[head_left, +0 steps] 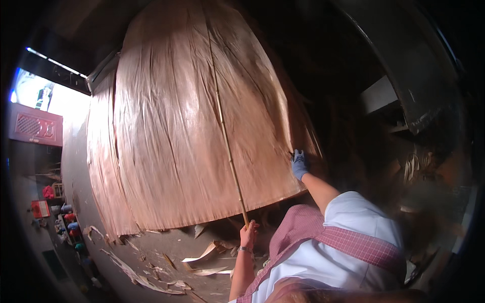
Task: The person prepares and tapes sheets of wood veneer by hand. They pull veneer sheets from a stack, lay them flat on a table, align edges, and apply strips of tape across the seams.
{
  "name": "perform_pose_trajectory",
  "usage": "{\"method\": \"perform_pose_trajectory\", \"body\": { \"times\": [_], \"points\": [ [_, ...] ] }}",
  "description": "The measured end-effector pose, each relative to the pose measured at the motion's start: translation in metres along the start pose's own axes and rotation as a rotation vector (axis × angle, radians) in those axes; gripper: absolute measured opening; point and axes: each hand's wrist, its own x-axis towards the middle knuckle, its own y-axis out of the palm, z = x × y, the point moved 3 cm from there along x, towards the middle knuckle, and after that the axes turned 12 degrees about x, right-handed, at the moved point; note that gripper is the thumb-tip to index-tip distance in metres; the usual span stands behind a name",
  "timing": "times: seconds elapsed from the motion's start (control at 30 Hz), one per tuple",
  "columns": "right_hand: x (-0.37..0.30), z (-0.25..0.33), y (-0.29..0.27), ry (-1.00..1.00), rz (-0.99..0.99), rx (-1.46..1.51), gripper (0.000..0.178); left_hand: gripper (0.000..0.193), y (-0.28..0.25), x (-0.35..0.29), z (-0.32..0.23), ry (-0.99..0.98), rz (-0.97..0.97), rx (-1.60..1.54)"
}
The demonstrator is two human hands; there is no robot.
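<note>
A large, thin, pinkish-brown sheet that looks like wood veneer (166, 126) fills the middle of the view, creased lengthwise, its ragged near edge just beyond my body. My bare left hand (248, 235) is closed around the near end of a long bamboo pole (226, 136). The pole runs away from me across the sheet to its far part. On my right hand (299, 164) is a blue-grey glove. Its fingers are bent at the sheet's right edge and appear to grip it; the exact hold is partly hidden.
Torn veneer strips (146, 280) and curled scraps (207, 255) litter the floor near me. At far left stand a red panel (36, 125) and several small coloured items (70, 224) beside a bright opening. A dark metal structure (404, 65) rises at the right.
</note>
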Motion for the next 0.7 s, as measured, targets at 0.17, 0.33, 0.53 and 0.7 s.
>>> {"method": "perform_pose_trajectory", "body": {
  "times": [0.17, 0.33, 0.53, 0.7],
  "points": [
    [-0.029, 0.054, -0.030, -0.026, -0.007, 0.091, 0.049, 0.034, -0.044, 0.005, -0.009, 0.092, -0.055, -0.026],
    [-0.041, 0.083, -0.053, -0.161, -0.098, 0.437, 0.050, 0.038, -0.087, 0.036, -0.013, 0.331, -0.170, 0.042],
    [-0.078, 0.185, -0.094, -0.192, 0.014, 0.730, 0.053, 0.043, -0.155, 0.044, -0.031, 0.269, -0.119, -0.013],
    [-0.110, 0.291, -0.060, -0.195, 0.265, 1.024, 0.058, 0.048, -0.211, 0.073, -0.023, 0.337, -0.196, 0.259]
  ]
}}
